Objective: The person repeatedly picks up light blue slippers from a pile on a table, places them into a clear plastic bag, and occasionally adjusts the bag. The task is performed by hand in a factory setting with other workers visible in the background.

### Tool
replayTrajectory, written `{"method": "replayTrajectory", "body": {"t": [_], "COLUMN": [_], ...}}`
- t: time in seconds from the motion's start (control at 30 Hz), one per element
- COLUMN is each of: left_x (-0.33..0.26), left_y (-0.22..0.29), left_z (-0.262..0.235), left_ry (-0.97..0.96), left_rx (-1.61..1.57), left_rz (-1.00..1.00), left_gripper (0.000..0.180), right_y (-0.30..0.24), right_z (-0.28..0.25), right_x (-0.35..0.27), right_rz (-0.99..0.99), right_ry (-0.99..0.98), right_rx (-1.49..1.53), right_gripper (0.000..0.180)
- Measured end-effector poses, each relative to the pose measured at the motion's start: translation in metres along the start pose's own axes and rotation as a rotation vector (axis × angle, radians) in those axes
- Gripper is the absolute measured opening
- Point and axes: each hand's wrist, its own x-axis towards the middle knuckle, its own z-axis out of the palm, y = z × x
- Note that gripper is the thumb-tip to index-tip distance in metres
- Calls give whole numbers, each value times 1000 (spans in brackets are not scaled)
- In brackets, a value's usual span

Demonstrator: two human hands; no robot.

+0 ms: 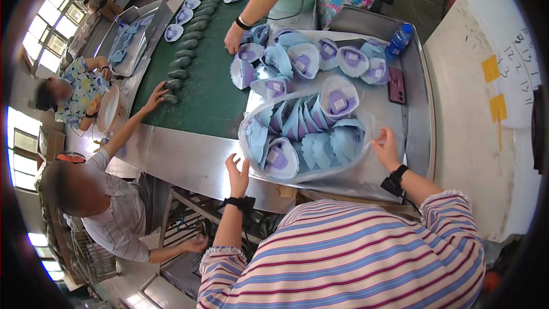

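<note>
A clear plastic bag (320,175) stands open on the metal table in front of me. Packed in it are several light-blue and purple shell-shaped pieces (346,142) with scalloped edges, some with white labels. My left hand (237,176) is beside the bag's near left side, fingers apart and curved, holding nothing. At the bag's right side is my right hand (387,147), its fingers apart and close to the rim; whether they touch the plastic I cannot tell. A loose heap of the same pieces (303,60) lies beyond the bag.
A purple phone (396,86) and a blue bottle (399,40) are at the table's right. On the left runs a green conveyor belt (211,88) with a row of dark rounded forms (190,44). A co-worker's hand (155,96) touches it; another's hand (234,37) reaches toward the heap.
</note>
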Motion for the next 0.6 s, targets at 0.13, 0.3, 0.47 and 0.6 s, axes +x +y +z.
{"method": "replayTrajectory", "body": {"t": [0.13, 0.3, 0.47, 0.6], "left_x": [36, 35, -5, 2], "left_y": [31, 2, -2, 12], "left_z": [7, 25, 13, 8], "left_ry": [-275, -114, -292, -35], "left_rx": [-194, -254, -68, 213], "left_rz": [-396, -319, -247, 48], "left_gripper": [53, 35, 43, 60], "right_y": [-21, -14, 3, 38], "right_z": [11, 53, 55, 68], "right_x": [30, 34, 56, 70], "right_rz": [902, 653, 764, 673], "right_ry": [-364, -264, -7, -55], "right_rx": [594, 751, 978, 419], "right_gripper": [47, 44, 52, 52]}}
